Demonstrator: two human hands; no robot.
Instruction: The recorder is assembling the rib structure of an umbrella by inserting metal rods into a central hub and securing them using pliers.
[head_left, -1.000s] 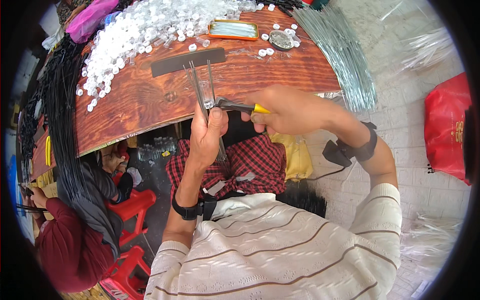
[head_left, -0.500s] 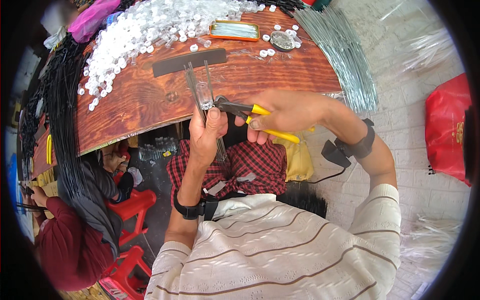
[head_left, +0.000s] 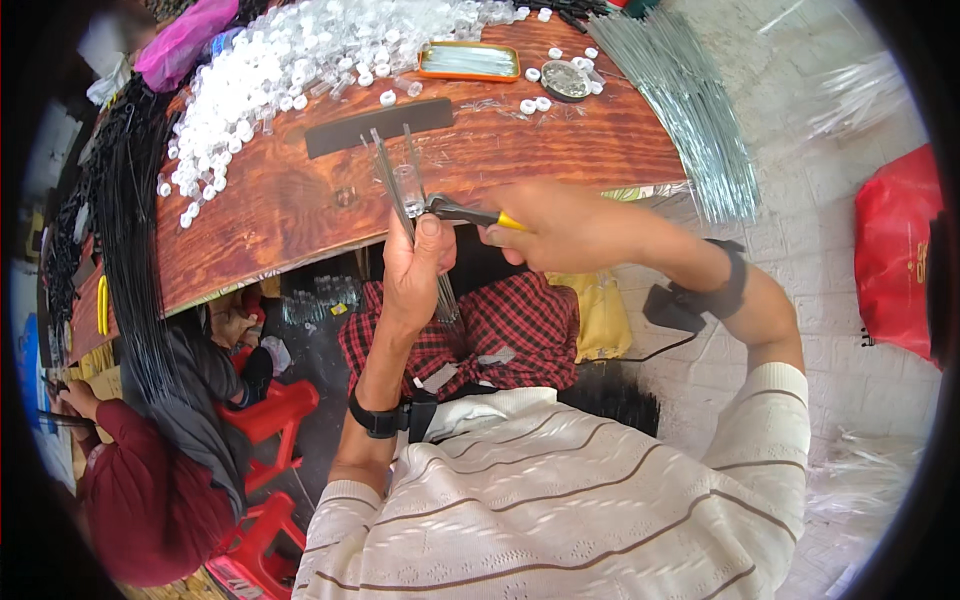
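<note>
My left hand is closed around a bundle of thin metal wires, which stand up above the thumb and come out below the palm. A short clear plastic tube sits among the wires just above the thumb. In my right hand are yellow-handled pincers, with the fingers wrapped round the handles. The dark jaws of the pincers meet the wires at the lower end of the clear tube, beside my left thumb. Exactly what the jaws bite on is too small to tell.
White caps and clear tubes are heaped on the wooden table. Near them lie a dark flat bar, an orange-rimmed tray and a round dish. Long wires overhang the right edge. Another person sits left, by red stools.
My right hand has closed further around the pincers, and their spread yellow handles are now mostly hidden in it. The jaws have shifted slightly left; my left hand keeps its hold.
</note>
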